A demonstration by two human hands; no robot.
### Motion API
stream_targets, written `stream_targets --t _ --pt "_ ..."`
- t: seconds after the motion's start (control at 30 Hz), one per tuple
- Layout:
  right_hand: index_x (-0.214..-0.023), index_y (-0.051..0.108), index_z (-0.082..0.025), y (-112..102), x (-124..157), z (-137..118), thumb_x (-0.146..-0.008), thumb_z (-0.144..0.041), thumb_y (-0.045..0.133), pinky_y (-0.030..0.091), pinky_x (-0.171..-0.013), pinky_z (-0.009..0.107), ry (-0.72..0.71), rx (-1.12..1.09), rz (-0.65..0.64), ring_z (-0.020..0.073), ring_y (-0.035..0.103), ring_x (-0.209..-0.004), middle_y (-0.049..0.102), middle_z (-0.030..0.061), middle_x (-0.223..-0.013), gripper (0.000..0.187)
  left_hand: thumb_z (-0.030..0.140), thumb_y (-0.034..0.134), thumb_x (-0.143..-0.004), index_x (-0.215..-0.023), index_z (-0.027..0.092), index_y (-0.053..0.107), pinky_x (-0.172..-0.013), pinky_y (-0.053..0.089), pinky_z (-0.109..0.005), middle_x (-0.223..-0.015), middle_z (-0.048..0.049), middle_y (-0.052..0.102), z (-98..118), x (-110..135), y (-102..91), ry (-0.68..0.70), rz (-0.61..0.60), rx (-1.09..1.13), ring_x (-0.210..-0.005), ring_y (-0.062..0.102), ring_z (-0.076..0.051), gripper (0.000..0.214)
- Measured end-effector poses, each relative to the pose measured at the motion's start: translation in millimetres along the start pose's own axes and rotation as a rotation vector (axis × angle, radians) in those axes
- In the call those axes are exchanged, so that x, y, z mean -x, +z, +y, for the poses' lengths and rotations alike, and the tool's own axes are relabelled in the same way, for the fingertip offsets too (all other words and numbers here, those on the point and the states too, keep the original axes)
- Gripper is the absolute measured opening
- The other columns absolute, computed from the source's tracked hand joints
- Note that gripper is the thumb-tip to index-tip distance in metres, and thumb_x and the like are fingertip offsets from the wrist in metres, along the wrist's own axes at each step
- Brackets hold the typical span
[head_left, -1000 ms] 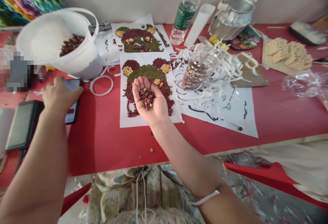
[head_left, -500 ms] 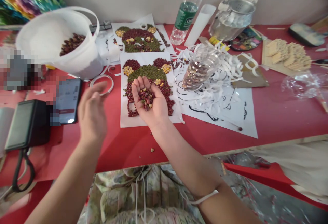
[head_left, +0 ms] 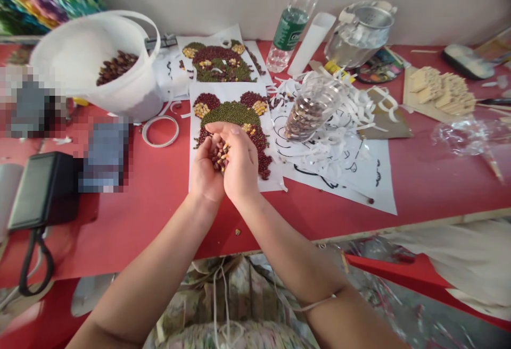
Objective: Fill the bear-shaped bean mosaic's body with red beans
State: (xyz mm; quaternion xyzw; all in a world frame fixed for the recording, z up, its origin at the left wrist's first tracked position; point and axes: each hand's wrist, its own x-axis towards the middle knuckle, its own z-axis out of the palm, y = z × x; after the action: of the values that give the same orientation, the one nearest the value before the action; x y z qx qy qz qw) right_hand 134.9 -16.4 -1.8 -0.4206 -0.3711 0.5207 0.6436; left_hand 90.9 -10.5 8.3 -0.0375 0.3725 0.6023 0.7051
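Mixed beans and corn kernels (head_left: 220,157) sit cupped in the left hand (head_left: 203,176), with the right hand (head_left: 240,164) curled over them, above a bean mosaic (head_left: 231,115) on paper. On the red tabletop (head_left: 159,205), a white bucket (head_left: 80,56) of beans stands at ten o'clock, and a clear plastic container (head_left: 313,109) of beans lies among paper strips (head_left: 331,144) at two o'clock.

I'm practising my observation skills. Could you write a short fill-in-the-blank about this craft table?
Above a paper bean picture, the left hand and right hand cup loose beans, and the picture's central patch is ____.
The white bucket stands to the picture's ____.
The white ring lies on a ____ tabletop.

Missing words: green; left; red.
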Motion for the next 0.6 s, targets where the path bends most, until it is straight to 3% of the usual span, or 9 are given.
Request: stream_targets --t 0.1,0.3,0.43,0.6 --pt "-0.090 0.065 -0.021 1 0 -3 -0.096 -0.036 0.036 0.051 -0.096 0.041 -0.075 0.048 -0.072 0.0228 0.063 -0.104 0.066 0.0108 -0.100 0.033 0.020 0.036 -0.100 -0.074 0.019 0.061 -0.072 0.051 -0.010 -0.063 0.0040 0.067 2 0 1.2 -0.044 0.023 0.096 -0.063 0.066 -0.004 0.036" --pt "-0.109 0.061 -0.017 -2 -8 -11 -0.100 -0.028 0.018 0.052 -0.093 0.039 -0.204 0.214 -0.149 0.0206 0.062 -0.101 0.063 0.0136 -0.106 0.045 0.020 0.036 -0.100 -0.082 0.018 0.062 -0.082 0.055 -0.013 -0.068 0.0028 0.072 3 0 1.7 -0.093 -0.033 0.129 -0.072 0.072 -0.006 0.032" --pt "-0.109 0.061 -0.021 -21 -18 -26 -0.100 -0.025 0.035 0.053 -0.086 0.034 -0.279 0.462 -0.229 0.0168 0.063 -0.092 0.062 0.0089 -0.103 0.028 0.026 0.034 -0.101 -0.094 0.017 0.065 -0.090 0.057 -0.021 -0.079 -0.0002 0.076 11 -6 -5.0 -0.130 -0.133 0.065 -0.086 0.074 -0.010 0.033" --pt "-0.092 0.067 -0.020 -47 -36 -33 -0.091 -0.013 0.052 0.049 -0.079 0.032 -0.466 0.817 -0.569 0.0141 0.057 -0.083 0.059 0.0028 -0.091 0.017 0.025 0.037 -0.101 -0.111 0.017 0.065 -0.091 0.057 -0.020 -0.086 0.0003 0.077 26 -11 -13.6 -0.110 -0.105 -0.017 -0.091 0.074 -0.010 0.031"
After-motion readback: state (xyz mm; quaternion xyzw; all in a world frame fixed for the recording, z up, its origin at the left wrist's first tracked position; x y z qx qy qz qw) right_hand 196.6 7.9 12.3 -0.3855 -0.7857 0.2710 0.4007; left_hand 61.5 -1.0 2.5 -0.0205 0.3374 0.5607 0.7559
